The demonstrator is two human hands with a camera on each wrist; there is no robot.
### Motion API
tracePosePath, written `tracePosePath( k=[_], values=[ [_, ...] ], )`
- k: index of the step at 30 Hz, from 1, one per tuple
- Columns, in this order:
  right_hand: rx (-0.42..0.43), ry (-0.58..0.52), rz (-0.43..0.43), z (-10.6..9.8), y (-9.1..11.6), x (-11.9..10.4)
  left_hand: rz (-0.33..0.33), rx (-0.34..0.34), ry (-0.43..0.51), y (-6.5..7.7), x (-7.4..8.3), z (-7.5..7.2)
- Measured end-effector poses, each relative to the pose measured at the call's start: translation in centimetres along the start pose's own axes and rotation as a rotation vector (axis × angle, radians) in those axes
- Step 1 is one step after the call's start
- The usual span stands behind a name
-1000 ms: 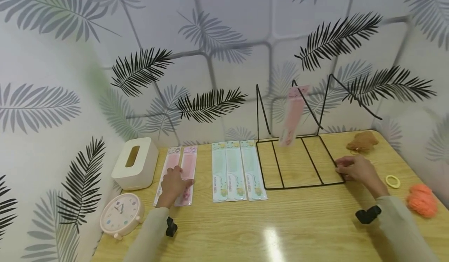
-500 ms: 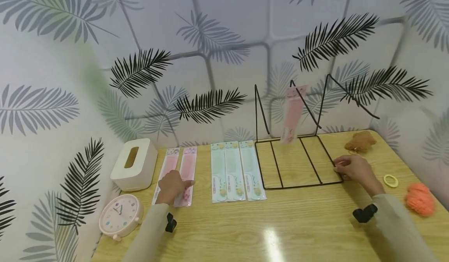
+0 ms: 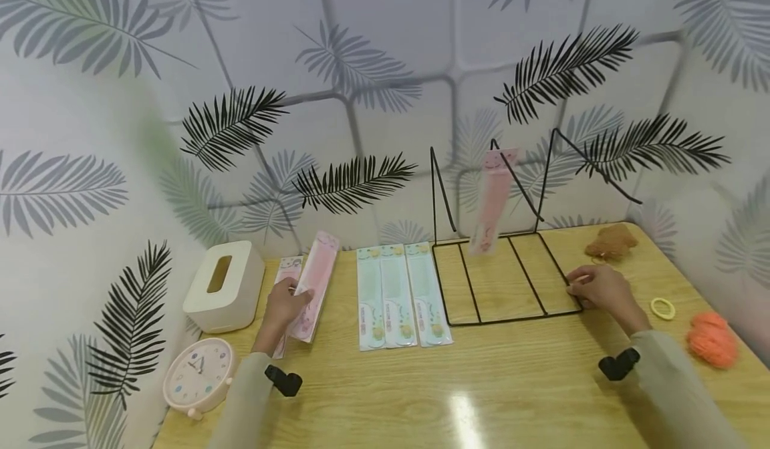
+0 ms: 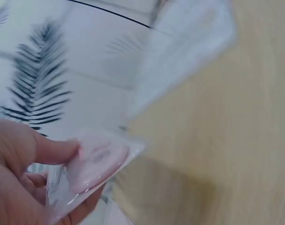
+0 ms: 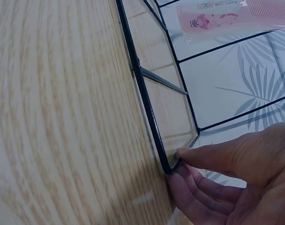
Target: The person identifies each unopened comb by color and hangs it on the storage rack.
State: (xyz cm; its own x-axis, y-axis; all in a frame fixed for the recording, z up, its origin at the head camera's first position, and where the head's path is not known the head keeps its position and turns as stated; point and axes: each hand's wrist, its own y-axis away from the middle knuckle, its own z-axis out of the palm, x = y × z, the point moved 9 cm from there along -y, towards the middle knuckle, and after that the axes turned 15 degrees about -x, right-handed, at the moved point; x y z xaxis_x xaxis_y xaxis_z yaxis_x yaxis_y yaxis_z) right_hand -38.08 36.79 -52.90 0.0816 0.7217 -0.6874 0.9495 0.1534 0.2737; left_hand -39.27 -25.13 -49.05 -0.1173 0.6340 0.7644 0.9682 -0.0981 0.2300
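My left hand pinches a pink comb in a clear packet, tilted up over the table at the left. In the left wrist view the thumb presses the packet's near end. Beneath, a second packaged pink comb lies partly hidden by that hand. At the right, my right hand pinches the side bar of a black wire rack by its front corner; thumb and fingers show around the wire in the right wrist view. Another packaged pink comb hangs from the rack's middle hook.
Several packaged green combs lie side by side left of the rack. A white tissue box and a pink clock stand at the left. Brown yarn, a yellow ring and orange yarn lie at the right.
My left hand has taken hold of the right one of the two pink combs and raised it off the table, tilting it. The right hand stays on the rack.
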Motion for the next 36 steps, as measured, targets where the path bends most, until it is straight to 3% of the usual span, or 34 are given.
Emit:
tracePosePath(
  k=[5, 8, 12, 20, 28, 33, 36],
  values=[
    [0.006, 0.029, -0.004, 0.2, -0.1, 0.1, 0.092, -0.052, 0.44, 0.9, 2.7, -0.9],
    [0.009, 0.035, -0.009, 0.2, 0.0, 0.1, 0.168, -0.071, 0.55, 2.0, 5.0, -0.7],
    [0.008, 0.038, -0.01, 0.2, 0.2, -0.2, 0.276, -0.122, 0.612, 3.7, 7.6, 0.5],
    [-0.014, 0.008, 0.017, 0.3, 0.3, -0.5, 0.468, -0.302, 0.587, 6.0, 11.8, 3.7],
    [-0.011, 0.029, 0.004, 0.0, 0.2, -1.1, 0.564, -0.279, 0.517, 6.3, 14.8, 6.2],
    [-0.011, 0.042, 0.005, -0.1, 0.3, -1.3, 0.596, -0.423, 0.381, 6.4, 16.1, 9.4],
    [-0.014, 0.058, 0.008, -0.1, 0.3, -1.1, 0.601, -0.519, 0.362, 6.4, 16.5, 11.5]
  ],
)
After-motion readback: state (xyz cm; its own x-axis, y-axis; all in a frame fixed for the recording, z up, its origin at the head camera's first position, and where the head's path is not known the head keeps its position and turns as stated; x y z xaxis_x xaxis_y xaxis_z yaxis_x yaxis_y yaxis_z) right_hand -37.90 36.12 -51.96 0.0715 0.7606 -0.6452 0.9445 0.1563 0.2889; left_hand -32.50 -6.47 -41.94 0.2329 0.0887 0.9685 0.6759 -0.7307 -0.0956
